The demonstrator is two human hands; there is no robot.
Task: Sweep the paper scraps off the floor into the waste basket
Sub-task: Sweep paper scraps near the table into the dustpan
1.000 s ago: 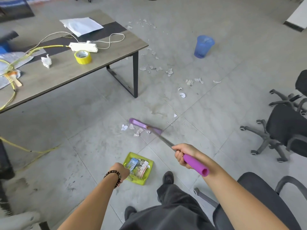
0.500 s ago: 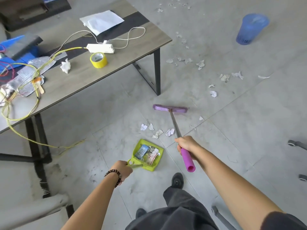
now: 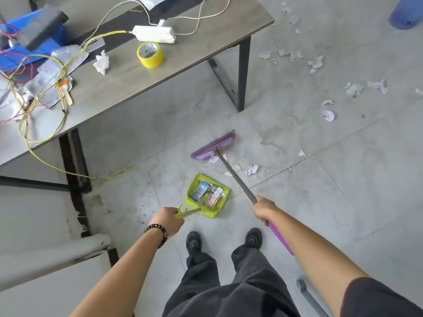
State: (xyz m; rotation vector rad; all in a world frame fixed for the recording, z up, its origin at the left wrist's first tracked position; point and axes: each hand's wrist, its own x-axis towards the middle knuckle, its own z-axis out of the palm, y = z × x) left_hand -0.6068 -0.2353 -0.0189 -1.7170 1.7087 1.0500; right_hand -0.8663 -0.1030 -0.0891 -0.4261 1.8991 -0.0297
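Observation:
My left hand (image 3: 169, 219) grips the handle of a lime-green dustpan (image 3: 223, 193) that lies on the floor in front of my shoes and holds wrappers and paper. My right hand (image 3: 264, 209) grips the metal shaft of a purple broom; its purple head (image 3: 212, 146) rests on the floor just beyond the pan. A few white paper scraps (image 3: 250, 169) lie between the broom head and the pan. More scraps (image 3: 328, 115) are scattered toward the upper right. The blue waste basket (image 3: 405, 16) shows at the top right corner, partly cut off.
A grey table (image 3: 183, 65) with black legs stands to the upper left, carrying a yellow tape roll (image 3: 150, 54), a white power strip (image 3: 154, 34), cables and clutter. A yellow cable (image 3: 68, 171) trails to the floor. A pale surface (image 3: 45, 259) fills the lower left.
The view has tilted down and nearer, so the basket slid to the top right corner. The broom head swung round and came closer to the dustpan, onto the nearest scraps.

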